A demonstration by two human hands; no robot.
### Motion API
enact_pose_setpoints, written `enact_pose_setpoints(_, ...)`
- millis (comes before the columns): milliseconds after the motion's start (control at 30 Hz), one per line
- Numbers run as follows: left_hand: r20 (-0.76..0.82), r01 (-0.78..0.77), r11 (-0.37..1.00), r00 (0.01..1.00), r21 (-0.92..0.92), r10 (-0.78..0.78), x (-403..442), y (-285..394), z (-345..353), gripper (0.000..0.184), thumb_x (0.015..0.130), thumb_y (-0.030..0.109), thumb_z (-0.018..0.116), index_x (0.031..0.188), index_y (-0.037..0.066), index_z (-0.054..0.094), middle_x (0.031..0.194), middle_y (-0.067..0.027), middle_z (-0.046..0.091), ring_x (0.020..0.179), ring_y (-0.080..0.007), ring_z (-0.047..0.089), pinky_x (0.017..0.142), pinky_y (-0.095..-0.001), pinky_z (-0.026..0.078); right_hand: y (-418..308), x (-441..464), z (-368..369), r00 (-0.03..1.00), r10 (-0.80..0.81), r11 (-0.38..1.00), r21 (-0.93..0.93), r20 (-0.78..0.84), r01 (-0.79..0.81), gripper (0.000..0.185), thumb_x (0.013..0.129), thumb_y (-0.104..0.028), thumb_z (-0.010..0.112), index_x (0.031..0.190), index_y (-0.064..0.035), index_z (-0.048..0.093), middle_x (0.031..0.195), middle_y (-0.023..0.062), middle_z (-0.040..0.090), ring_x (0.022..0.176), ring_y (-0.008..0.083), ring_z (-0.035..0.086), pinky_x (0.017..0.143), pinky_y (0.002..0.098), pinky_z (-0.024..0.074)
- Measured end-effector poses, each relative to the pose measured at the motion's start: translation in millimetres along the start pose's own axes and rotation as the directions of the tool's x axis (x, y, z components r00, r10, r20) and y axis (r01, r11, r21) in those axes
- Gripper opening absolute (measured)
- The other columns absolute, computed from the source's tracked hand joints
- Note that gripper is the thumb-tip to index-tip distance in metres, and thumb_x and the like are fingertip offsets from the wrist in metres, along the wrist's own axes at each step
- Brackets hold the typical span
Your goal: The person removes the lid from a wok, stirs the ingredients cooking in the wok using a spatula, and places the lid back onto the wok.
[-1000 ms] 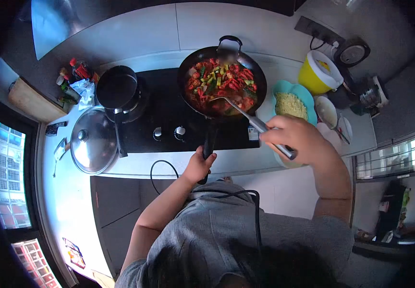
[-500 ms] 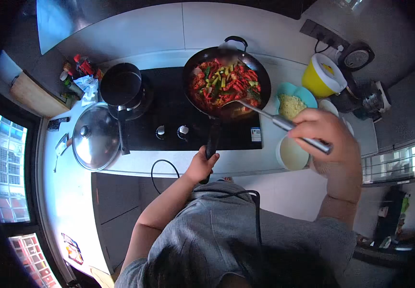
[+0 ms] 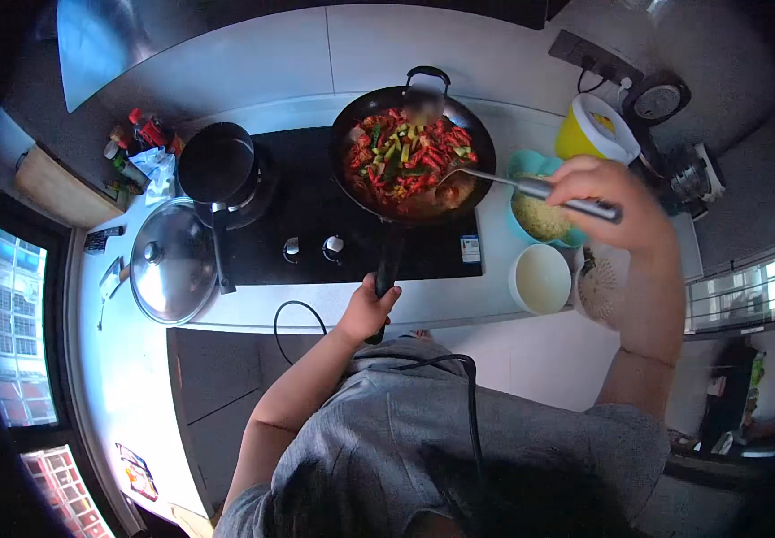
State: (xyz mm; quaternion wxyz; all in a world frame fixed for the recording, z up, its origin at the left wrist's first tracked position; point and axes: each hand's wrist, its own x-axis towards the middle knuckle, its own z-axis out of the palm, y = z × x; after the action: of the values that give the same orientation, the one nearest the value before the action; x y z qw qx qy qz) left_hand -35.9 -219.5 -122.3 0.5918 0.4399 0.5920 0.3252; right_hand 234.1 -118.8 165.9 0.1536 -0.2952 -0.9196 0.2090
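Wok: the wok (image 3: 483,143) is sitting on the right side of the cooktop (image 3: 316,202), holding red crayfish-like pieces (image 3: 448,143) and green vegetable chunks (image 3: 394,148) in reddish liquid.
Left hand: the left hand (image 3: 370,307) is wrapping the wok handle (image 3: 389,251); grip closed, thumb over top, likely steadying the wok.
Right hand: the right hand (image 3: 607,199) is holding a long-handled utensil (image 3: 495,177); grip closed around its grey handle, palm down. It is slanting leftward so its head is reaching into the food at the wok's right side; head type unclear.
Near right hand: a turquoise bowl (image 3: 518,165) of pale noodles (image 3: 540,217) is sitting beside the wok, probably for easy reach. Utensil and hand are covering part of it. A white bowl (image 3: 517,289) is standing just below it in view.
Left side: a dark saucepan (image 3: 217,166) is occupying the other burner, its handle pointing toward the person; a glass lid (image 3: 172,269) is lying beside it, overlapping the counter (image 3: 441,300).
In the way: the right forearm is hiding some of the counter's right end; a yellow-and-white bucket (image 3: 576,139) is crowding behind the hand.
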Motion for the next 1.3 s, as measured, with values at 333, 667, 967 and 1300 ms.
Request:
enact_pose_setpoints(333,0.004,0.01,1.0,1.0,0.001,-0.01,-1.6,2.9,-0.7,0.03,0.086,0.025,0.058,0.1,0.004,0.041,0.064,-0.0035,0.048,0.05,-0.0125,0.049,0.044,-0.0272,0.045,13.2,17.1,-3.7,0.991,0.074,0.997,-0.001,0.109,-0.074,0.015,0.067,-0.005,0.064,0.081,-0.0027,0.064,0.089,0.0131,0.06,0.084,0.0259,0.06,0.073,0.0332,0.0453)
enact_pose_setpoints(667,-0.006,0.002,1.0,1.0,-0.015,-0.002,-0.2,-2.1,1.2,0.031,0.086,0.025,0.058,0.102,0.004,0.041,0.064,-0.0031,0.048,0.051,-0.0116,0.049,0.044,-0.0266,0.044,40.1,23.4,-9.4,0.99,-0.118,0.989,-0.099,-0.078,0.11,0.017,0.067,0.0,0.063,0.084,-0.0035,0.061,0.086,0.0111,0.059,0.084,0.026,0.058,0.073,0.032,0.0452)
enact_pose_setpoints(967,-0.001,0.016,1.0,1.0,-0.021,-0.016,-3.0,3.4,-0.3,0.032,0.086,0.025,0.059,0.103,0.005,0.04,0.063,-0.0025,0.048,0.051,-0.0112,0.049,0.044,-0.0261,0.044,54.9,25.2,10.7,0.979,-0.049,0.998,-0.043,-0.2,0.041,0.017,0.068,0.0,0.065,0.085,-0.0041,0.062,0.085,0.0096,0.059,0.081,0.0242,0.059,0.071,0.0308,0.0455)
enact_pose_setpoints(1300,0.005,0.002,1.0,1.0,0.004,-0.002,-2.2,-0.6,-0.3,0.035,0.086,0.027,0.058,0.105,0.003,0.041,0.063,-0.0038,0.049,0.05,-0.0127,0.051,0.045,-0.0273,0.045,12.6,55.1,55.1,0.964,-0.039,0.997,0.049,-0.265,0.053,0.019,0.07,-0.003,0.067,0.088,-0.0033,0.06,0.082,0.0077,0.059,0.069,0.0198,0.057,0.063,0.0287,0.0447)
